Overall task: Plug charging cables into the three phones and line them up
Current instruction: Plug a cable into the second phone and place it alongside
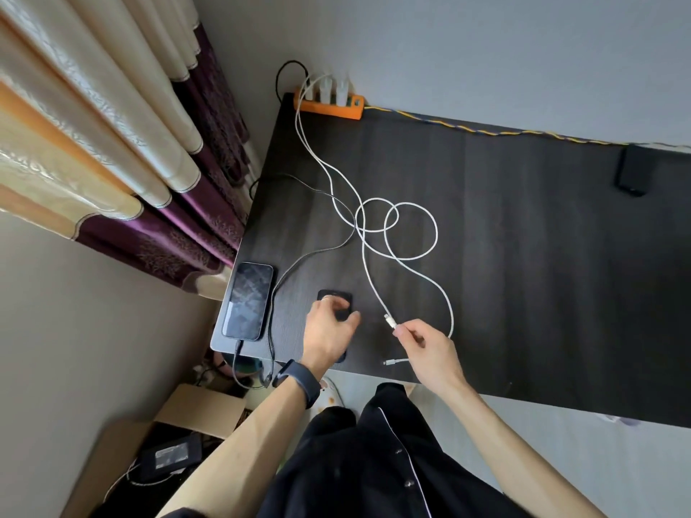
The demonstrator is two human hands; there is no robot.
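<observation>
matt dark woodgrain table (pixel 523 256), glossy phone (pixel 247 299)

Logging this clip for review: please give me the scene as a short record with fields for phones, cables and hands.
phone at left corner: lies screen up, dark braided cable plugged into its near end
second phone: dark, flat on desk, mostly under left hand
third phone: dark, at far right desk edge, no cable
right hand: pinches a white cable's plug
spare white plug: lies on desk
power strip: orange, far edge
</observation>
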